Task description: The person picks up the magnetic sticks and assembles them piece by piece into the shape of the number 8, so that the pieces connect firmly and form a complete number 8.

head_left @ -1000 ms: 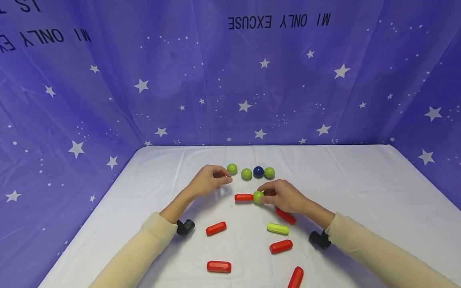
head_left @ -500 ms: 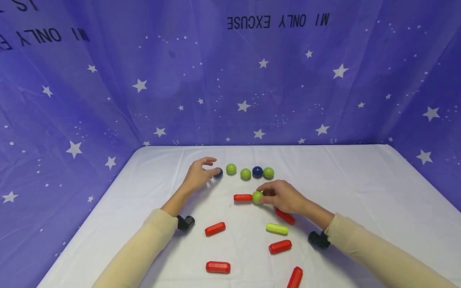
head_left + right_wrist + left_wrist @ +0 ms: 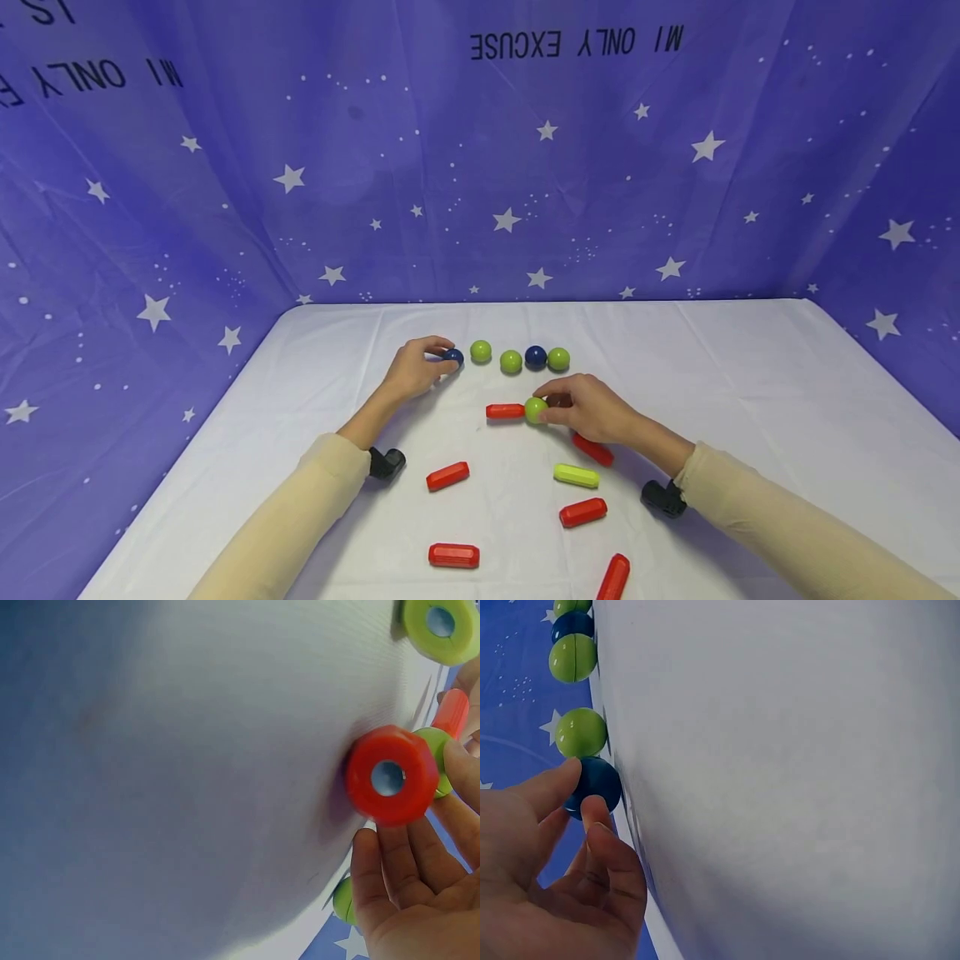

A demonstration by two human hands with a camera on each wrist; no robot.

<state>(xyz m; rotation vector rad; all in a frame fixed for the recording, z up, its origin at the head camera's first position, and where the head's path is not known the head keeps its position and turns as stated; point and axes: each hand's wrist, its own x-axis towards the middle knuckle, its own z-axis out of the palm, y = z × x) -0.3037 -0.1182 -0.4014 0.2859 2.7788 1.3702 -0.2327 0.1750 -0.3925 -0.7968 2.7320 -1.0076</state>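
At the left end of a row of balls, my left hand [image 3: 414, 368] pinches a dark blue ball [image 3: 598, 786] between thumb and fingers. Beside it in the row stand a green ball [image 3: 481, 351], another green ball [image 3: 511, 362], a second blue ball [image 3: 536, 357] and one more green ball [image 3: 558, 359]. Nearer the front, my right hand [image 3: 596, 408] pinches a green ball [image 3: 534, 410]. A red rod [image 3: 505, 412] meets that ball on its left side. Just under the right hand lies another red rod [image 3: 592, 450], its metal-looking end facing the right wrist camera.
Toward the front of the white table [image 3: 315, 533] lie a yellow-green rod [image 3: 576, 476] and several red rods, among them one at the left [image 3: 447, 476] and one at the right [image 3: 583, 512]. A purple starry curtain [image 3: 420, 167] stands behind the table.
My left hand has moved left and back to the blue ball at the row's end, and its fingers have closed round it. The right hand stays at its green ball.
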